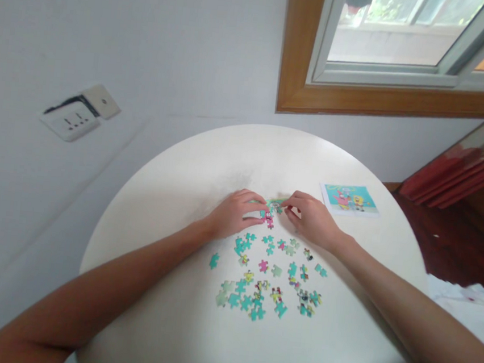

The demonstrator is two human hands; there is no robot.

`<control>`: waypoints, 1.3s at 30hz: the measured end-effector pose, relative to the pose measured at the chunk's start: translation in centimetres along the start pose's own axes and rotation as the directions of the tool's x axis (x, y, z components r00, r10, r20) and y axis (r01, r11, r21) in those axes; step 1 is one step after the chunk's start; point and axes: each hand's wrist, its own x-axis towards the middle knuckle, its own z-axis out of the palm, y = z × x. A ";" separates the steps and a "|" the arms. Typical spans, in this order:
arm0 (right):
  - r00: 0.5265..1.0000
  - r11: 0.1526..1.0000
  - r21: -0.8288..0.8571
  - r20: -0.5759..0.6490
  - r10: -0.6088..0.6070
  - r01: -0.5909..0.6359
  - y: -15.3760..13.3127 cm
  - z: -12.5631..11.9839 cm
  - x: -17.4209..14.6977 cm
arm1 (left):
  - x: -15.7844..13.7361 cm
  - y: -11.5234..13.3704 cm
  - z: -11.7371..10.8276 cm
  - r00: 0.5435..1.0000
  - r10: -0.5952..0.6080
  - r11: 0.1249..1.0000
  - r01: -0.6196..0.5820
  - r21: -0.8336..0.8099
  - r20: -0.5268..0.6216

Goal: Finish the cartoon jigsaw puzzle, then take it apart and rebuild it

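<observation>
A small cluster of joined puzzle pieces (270,211), teal and pink, lies near the middle of a round white table (172,197). My left hand (235,212) rests on the table with its fingertips pinching the cluster's left side. My right hand (312,218) touches the cluster from the right, fingers curled onto its edge. Several loose puzzle pieces (267,275), mostly teal, are scattered on the table just in front of both hands.
A picture card (349,198) with cartoon figures lies on the table at the right. Behind the table are a white wall with a socket (75,114) and a wood-framed window (297,50). Red curtain and dark wooden floor at right.
</observation>
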 end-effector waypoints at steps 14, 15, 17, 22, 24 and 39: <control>1.000 0.999 0.022 0.003 0.026 -0.026 2.3 1.0 0.5 | 0.3 0.6 0.0 0.990 -0.136 0.990 0.138 0.036 -0.044; 1.000 0.999 0.025 -0.012 0.023 -0.023 2.0 0.8 0.4 | 0.3 0.6 0.0 0.990 -0.137 0.990 0.138 0.035 -0.044; 0.999 0.999 0.034 -0.040 0.006 -0.004 0.9 0.1 0.1 | 0.3 0.5 0.0 0.990 -0.138 0.990 0.139 0.034 -0.040; 0.950 0.957 0.195 0.183 -0.252 0.216 -3.2 -1.0 -1.5 | 0.2 0.4 0.1 0.990 -0.133 0.991 0.132 -0.011 -0.056; 0.886 0.925 0.244 0.297 -0.356 0.290 -4.6 -0.9 -2.1 | 0.2 0.4 0.1 0.987 -0.148 0.989 0.147 -0.023 -0.064; 0.820 0.892 0.355 0.395 -0.415 0.281 -5.8 0.1 -2.7 | 0.2 0.6 -0.1 0.975 -0.196 0.980 0.193 -0.037 -0.109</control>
